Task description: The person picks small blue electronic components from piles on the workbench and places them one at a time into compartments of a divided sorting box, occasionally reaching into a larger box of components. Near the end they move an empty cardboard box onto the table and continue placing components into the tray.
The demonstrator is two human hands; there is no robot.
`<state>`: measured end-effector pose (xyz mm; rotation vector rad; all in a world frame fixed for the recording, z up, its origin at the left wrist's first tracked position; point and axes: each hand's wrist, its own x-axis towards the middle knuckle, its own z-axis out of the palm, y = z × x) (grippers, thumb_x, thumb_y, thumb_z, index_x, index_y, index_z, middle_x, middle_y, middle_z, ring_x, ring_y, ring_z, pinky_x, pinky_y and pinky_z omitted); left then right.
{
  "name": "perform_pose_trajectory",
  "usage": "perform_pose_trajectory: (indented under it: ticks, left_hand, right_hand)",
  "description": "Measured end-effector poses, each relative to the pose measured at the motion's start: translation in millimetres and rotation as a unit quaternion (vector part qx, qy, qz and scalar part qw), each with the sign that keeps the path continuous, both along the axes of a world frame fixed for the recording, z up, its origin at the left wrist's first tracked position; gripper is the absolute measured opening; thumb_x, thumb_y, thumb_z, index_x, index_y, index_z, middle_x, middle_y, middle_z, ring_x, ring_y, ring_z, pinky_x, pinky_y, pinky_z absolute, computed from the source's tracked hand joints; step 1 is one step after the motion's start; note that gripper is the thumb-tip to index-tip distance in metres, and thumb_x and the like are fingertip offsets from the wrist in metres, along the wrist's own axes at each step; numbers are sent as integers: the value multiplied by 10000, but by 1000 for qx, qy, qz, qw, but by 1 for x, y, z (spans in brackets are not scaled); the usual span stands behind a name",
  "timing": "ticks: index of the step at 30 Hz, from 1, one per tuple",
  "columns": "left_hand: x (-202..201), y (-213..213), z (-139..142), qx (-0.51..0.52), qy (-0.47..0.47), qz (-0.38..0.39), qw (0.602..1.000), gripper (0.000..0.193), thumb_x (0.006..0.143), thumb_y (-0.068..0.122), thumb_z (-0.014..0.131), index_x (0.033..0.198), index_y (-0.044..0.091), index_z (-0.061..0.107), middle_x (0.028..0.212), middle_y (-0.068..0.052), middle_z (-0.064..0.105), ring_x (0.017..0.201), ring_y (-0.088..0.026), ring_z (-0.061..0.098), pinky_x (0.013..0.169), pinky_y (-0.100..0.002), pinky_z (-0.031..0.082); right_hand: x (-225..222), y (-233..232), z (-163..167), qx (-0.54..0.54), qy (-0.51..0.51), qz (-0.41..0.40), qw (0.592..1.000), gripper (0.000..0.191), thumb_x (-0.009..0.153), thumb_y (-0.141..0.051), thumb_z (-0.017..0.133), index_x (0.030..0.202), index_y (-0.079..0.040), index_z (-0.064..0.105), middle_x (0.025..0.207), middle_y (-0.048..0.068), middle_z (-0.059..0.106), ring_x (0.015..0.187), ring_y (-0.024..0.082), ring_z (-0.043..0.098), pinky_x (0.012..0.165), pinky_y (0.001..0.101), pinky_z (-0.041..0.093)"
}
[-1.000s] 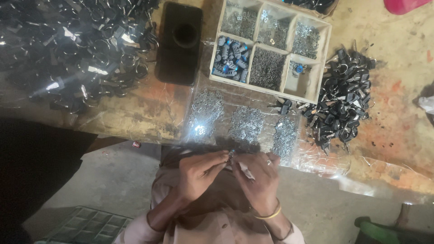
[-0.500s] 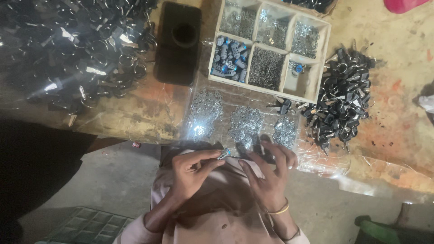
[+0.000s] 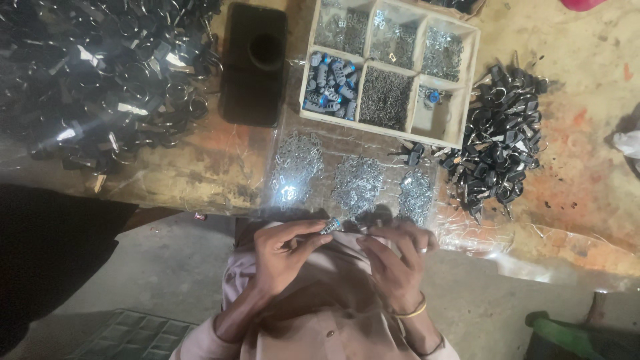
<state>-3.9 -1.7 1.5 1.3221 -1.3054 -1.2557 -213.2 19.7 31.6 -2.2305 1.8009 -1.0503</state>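
Note:
My left hand (image 3: 288,250) pinches a small blue and silver metal piece (image 3: 330,227) between thumb and fingertips, just above my lap. My right hand (image 3: 395,257), a ring on one finger and a gold bangle at the wrist, is close beside it with its fingers curled; I cannot tell whether it holds anything. Both hands hover at the near edge of a clear plastic sheet (image 3: 467,233) on which lie three piles of small silver metal parts (image 3: 357,183).
A wooden tray (image 3: 470,80) with several compartments holds blue pieces (image 3: 330,87) and silver bits. A black heap of key-ring parts (image 3: 500,143) lies to its right, a bigger heap (image 3: 100,80) at far left. A dark box (image 3: 253,63) stands between them.
My right hand has moved forward toward the plastic sheet and curled its fingers. My left hand still pinches the small piece and has shifted slightly right and up.

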Motion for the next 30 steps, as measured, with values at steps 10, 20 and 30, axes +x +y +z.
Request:
perform_pose_trajectory:
  ticks: [10,20,30]
  left_hand:
    - [-3,1,0,-73,-4,-23,997,252,824,25,852,1063,35,773,1085,-102,799,918,-142,794,702,-229,624]
    - [-2,4,2,-221,-70,-89,969,246,823,36,859,1052,33,769,1053,-112,791,940,-205,798,761,-278,658]
    - [2,0,1,-46,-1,-38,998,228,813,-6,846,1030,16,780,1046,-113,811,833,-125,786,612,-211,590]
  right_hand:
    - [28,-8,14,135,-231,23,963,122,854,29,751,970,-8,752,971,62,741,906,191,654,816,302,494]
    - [9,-1,14,152,-118,-48,980,268,705,-249,932,893,-149,768,939,-5,733,863,159,672,812,310,469]
    - [1,2,5,66,-78,26,994,228,798,-67,857,993,-99,743,977,-6,725,930,169,653,935,365,391]
